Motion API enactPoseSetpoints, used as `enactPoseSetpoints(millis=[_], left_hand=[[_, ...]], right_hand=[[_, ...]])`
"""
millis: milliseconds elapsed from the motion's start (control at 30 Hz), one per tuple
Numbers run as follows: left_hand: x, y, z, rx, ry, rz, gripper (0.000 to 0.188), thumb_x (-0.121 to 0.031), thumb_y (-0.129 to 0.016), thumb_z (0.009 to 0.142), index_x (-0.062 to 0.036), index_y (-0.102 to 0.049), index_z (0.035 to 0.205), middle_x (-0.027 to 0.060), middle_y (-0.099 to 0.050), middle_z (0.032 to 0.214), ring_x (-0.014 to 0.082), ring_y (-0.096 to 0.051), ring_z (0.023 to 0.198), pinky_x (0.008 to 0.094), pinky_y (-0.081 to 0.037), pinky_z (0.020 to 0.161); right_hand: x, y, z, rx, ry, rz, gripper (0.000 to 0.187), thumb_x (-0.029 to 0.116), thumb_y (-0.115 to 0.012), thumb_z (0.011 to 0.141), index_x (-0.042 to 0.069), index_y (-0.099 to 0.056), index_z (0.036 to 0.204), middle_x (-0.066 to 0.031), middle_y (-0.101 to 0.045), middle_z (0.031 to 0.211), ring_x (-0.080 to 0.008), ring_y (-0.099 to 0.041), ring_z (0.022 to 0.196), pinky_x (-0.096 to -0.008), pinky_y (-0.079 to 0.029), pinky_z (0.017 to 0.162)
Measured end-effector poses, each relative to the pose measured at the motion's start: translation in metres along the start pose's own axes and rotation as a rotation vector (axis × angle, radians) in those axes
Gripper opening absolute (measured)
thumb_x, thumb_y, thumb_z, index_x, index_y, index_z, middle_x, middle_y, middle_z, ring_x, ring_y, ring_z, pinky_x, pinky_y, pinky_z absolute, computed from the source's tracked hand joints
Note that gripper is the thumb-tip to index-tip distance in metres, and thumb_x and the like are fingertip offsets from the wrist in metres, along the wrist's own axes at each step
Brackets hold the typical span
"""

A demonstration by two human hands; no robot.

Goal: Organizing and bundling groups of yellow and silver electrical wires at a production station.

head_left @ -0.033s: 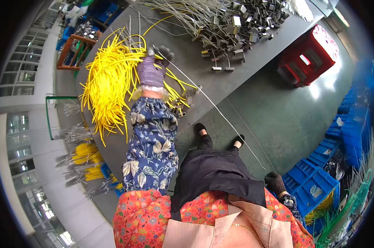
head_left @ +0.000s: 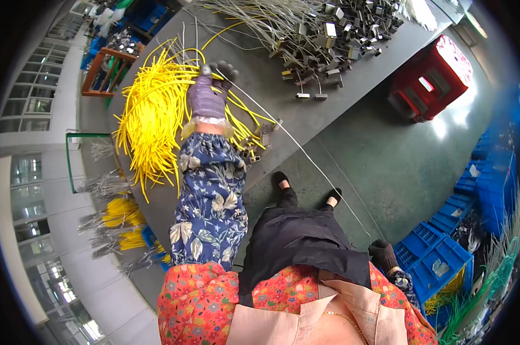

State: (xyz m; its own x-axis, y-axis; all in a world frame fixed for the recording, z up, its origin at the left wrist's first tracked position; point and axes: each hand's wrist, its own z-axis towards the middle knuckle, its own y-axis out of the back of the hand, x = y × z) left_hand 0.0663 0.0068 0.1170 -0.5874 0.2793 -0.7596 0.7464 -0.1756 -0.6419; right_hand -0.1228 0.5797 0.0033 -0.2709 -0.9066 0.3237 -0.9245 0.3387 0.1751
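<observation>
Yellow tubing [head_left: 151, 109], one heap too dense to count, at ten o'clock on grey worktop [head_left: 306, 115]. Left hand [head_left: 209, 92] gloved, pressed flat on it, pinching one thin wire [head_left: 306, 155]. Red crate [head_left: 432, 80], one, at two o'clock. Right hand [head_left: 384, 254] closed on wire's end at four o'clock.

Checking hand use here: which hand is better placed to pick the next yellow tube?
Left. The left hand already rests on the yellow tubes on the table; the right hand hangs low by the hip, gripping the wire.
</observation>
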Motion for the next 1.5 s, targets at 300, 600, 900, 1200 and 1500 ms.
enactPoseSetpoints(millis=[300,600,900,1200,1500], left_hand=[[-0.062,-0.054,-0.013,-0.152,-0.277,0.226,0.027,-0.027,-0.049,0.091,-0.0014,-0.054,0.088,0.0126,-0.062,0.075,0.0236,-0.062,0.062,0.0346,-0.056,0.058],[-0.053,0.015,0.012,0.227,0.272,0.226,0.022,-0.03,-0.06,0.082,-0.0093,-0.058,0.087,0.0115,-0.063,0.083,0.0255,-0.061,0.079,0.0421,-0.051,0.071],[0.099,-0.006,-0.192,0.464,0.714,0.741,0.025,-0.024,-0.056,0.085,-0.0004,-0.064,0.091,0.0114,-0.065,0.084,0.02,-0.062,0.077,0.0306,-0.05,0.068],[-0.015,0.011,-0.081,-0.037,-0.014,0.509,0.035,-0.035,-0.053,0.087,-0.0005,-0.06,0.089,0.0102,-0.063,0.081,0.0181,-0.059,0.071,0.0334,-0.05,0.07],[0.007,0.062,-0.06,-0.164,0.276,0.805,0.024,-0.021,-0.066,0.078,-0.0025,-0.054,0.088,0.0061,-0.061,0.069,0.0137,-0.059,0.052,0.0246,-0.047,0.043]], right_hand=[[-0.004,-0.001,0.018,-0.033,0.075,0.103,0.013,0.014,-0.062,0.075,0.005,-0.054,0.07,-0.0024,-0.048,0.053,-0.0121,-0.044,0.039,-0.0276,-0.032,0.036],[-0.01,0.012,0.012,0.086,0.122,0.128,0.01,0.012,-0.062,0.076,0.005,-0.057,0.072,-0.0017,-0.053,0.057,-0.012,-0.048,0.045,-0.0269,-0.037,0.041],[-0.007,-0.004,0.008,0.197,0.174,-0.088,0.013,0.016,-0.065,0.076,0.004,-0.059,0.073,-0.0029,-0.053,0.058,-0.0116,-0.048,0.046,-0.0272,-0.036,0.04],[0.119,-0.043,0.043,0.11,0.346,-0.118,0.023,0.023,-0.064,0.076,0.002,-0.061,0.081,-0.0013,-0.053,0.06,-0.009,-0.047,0.052,-0.0268,-0.039,0.047],[0.332,-0.177,0.001,0.441,0.843,0.082,0.044,0.02,-0.064,0.077,0.006,-0.05,0.117,-0.0054,-0.054,0.096,-0.0113,-0.05,0.069,-0.0248,-0.043,0.06]])
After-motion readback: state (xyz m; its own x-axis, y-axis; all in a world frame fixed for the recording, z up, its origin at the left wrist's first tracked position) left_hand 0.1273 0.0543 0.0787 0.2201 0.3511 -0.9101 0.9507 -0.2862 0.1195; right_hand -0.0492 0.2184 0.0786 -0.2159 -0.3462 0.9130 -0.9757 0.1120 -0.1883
